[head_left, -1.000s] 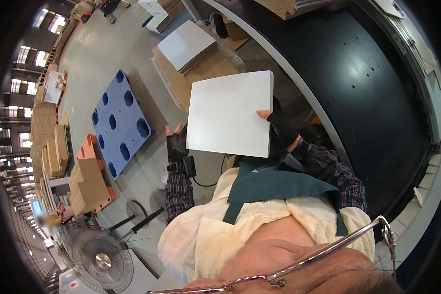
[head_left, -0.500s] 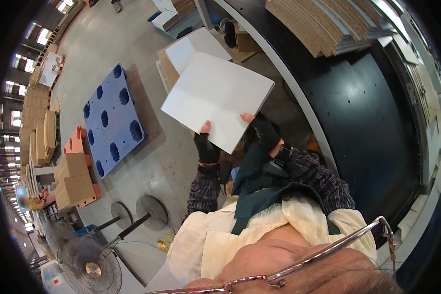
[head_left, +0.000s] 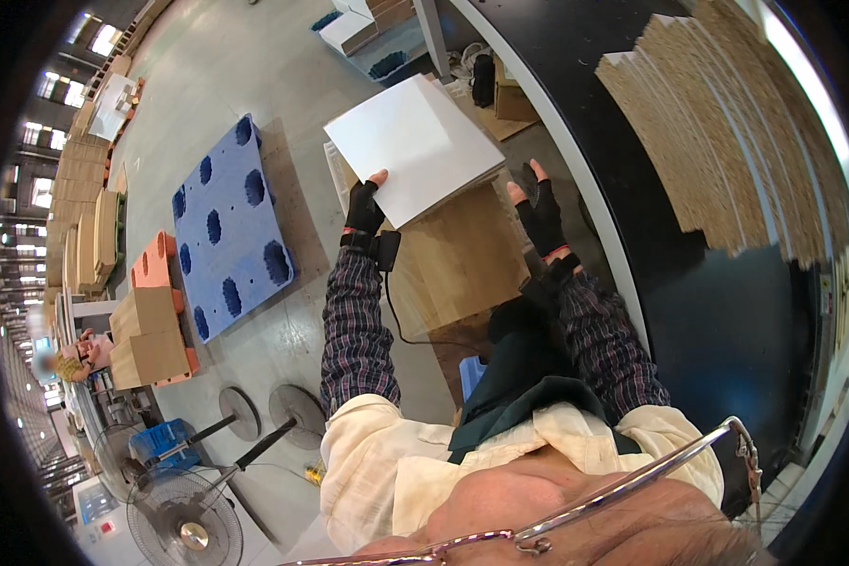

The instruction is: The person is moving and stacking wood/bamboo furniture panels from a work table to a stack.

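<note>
A stack of flat white boards lies slightly askew on the far part of a brown board-like surface in front of me. My left hand, in a black fingerless glove, is at the stack's left edge. Its thumb lies over the top board, and its other fingers are hidden by the stack. My right hand, gloved the same way, is off the stack's right corner with thumb and fingers apart. It holds nothing.
To the right runs a black tabletop with a pale edge, bearing piled brown-edged boards. A blue plastic pallet lies on the floor at left. Nearer are standing fans and cartons. A person is far left.
The white stack has moved away from me, from both hands onto the brown surface. My right hand has let go and drawn off to the right. My left hand has moved farther out.
</note>
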